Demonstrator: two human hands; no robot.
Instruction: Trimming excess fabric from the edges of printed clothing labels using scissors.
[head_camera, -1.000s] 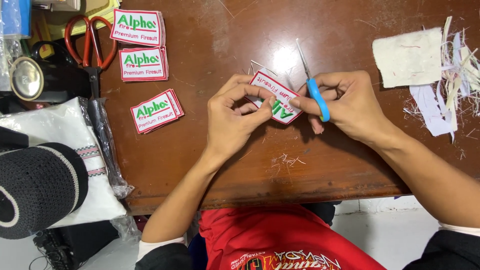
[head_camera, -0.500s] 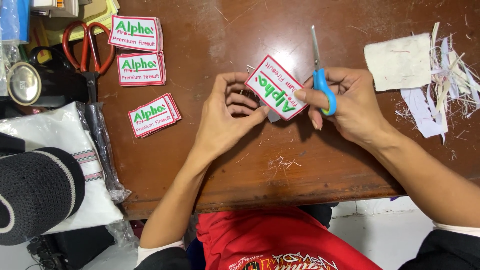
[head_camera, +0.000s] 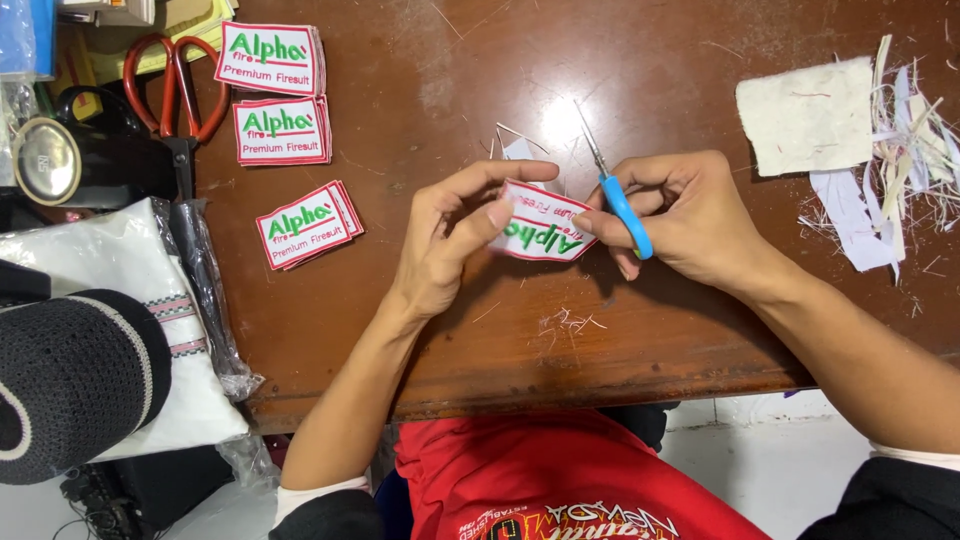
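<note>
Head view: both hands pinch the patch (head_camera: 540, 225) between them, right hand (head_camera: 690, 220) also gripping scissors (head_camera: 620, 200).

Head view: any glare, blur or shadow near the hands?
Head view: a bright glare patch on the glossy brown wooden table just above the hands; soft shadow under the right hand; the white red-edged embroidered patch, left hand and blue-handled small scissors look sharp, no motion blur.

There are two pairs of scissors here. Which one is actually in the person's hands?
The small blue-handled scissors, in the right hand. The big red-handled scissors lie untouched at the table's far left.
</note>
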